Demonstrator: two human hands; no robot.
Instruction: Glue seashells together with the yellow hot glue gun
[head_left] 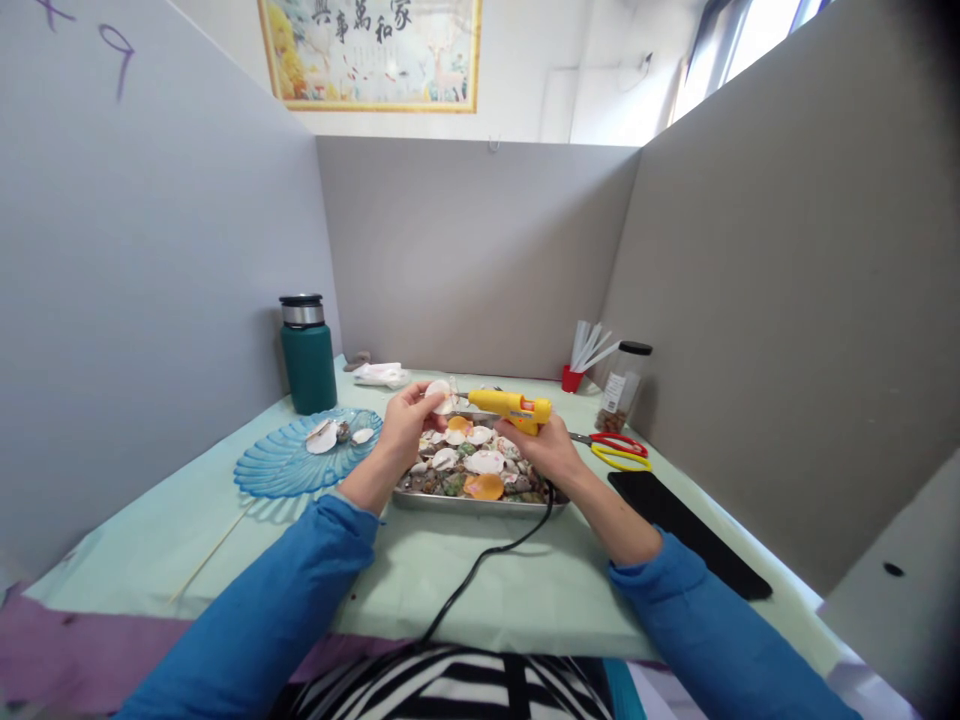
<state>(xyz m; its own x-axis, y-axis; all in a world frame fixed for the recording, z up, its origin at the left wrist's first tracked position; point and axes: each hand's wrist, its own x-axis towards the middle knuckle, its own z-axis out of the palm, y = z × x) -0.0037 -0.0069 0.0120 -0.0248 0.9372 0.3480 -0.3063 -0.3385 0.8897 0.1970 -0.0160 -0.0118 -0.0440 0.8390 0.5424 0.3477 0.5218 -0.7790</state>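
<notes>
My left hand (405, 420) is closed around a pale seashell (441, 396), held up above a metal tray (480, 502) filled with several shells. My right hand (546, 447) grips a yellow hot glue gun (511, 407), its nozzle pointing left at the held shell. The gun's black cord (480, 565) runs down from my right hand toward me across the table.
A blue glass plate (281, 465) with a few shells lies left of the tray, a green flask (308, 353) behind it. To the right lie red and yellow scissors (619, 450), a black flat object (686, 530), a jar (622, 387) and a red cup of sticks (574, 377). Grey partitions surround the table.
</notes>
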